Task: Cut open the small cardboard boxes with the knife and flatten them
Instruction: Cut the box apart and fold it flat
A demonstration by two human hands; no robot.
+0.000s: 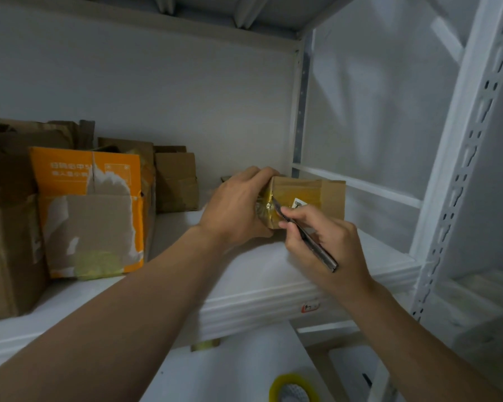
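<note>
A small brown cardboard box (328, 195), wrapped in glossy yellowish tape with a white label, stands on the white shelf (259, 274) near its right end. My left hand (235, 207) grips the box's left end, fingers curled over its top. My right hand (325, 242) holds a dark utility knife (308, 236) like a pen. Its blade tip touches the taped front left part of the box, just beside my left fingers.
Several opened brown boxes and an orange-printed box (90, 210) crowd the shelf's left half. A white perforated upright (459, 181) rises at the right. A roll of yellow tape (294, 387) lies on the lower level.
</note>
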